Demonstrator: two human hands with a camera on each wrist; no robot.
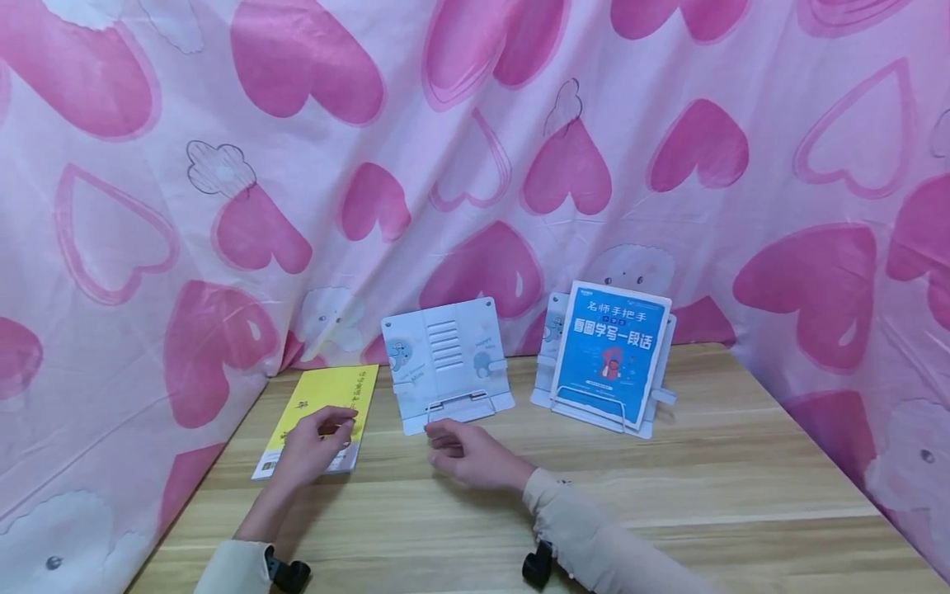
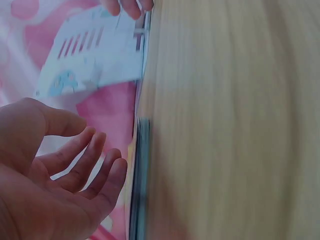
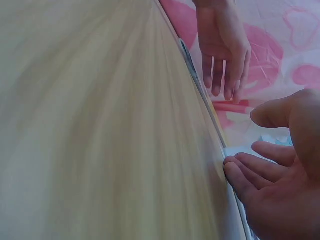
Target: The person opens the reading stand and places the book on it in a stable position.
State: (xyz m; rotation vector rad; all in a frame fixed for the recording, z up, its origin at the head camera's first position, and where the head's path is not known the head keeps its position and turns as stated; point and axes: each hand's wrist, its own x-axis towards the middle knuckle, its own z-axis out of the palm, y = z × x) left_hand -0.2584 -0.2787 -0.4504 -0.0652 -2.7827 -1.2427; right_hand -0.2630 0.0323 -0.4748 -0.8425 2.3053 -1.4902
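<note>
Above the yellow book (image 1: 326, 396), which lies flat at the table's left, my left hand (image 1: 315, 445) hovers with loosely bent fingers and nothing in them. In the left wrist view, a gap shows between this hand (image 2: 65, 175) and the book's edge (image 2: 140, 190). My right hand (image 1: 475, 455) is in front of the bare light-blue book stand (image 1: 449, 363), its fingers near the wire holder at the bottom. Whether they touch the stand cannot be told. The right wrist view shows this hand (image 3: 280, 175) with relaxed fingers, holding nothing.
A second book stand (image 1: 545, 371) at the right bears a blue book (image 1: 612, 355), propped upright behind its wire holder. A pink heart-patterned curtain (image 1: 475, 165) hangs behind and beside the wooden table (image 1: 668, 495).
</note>
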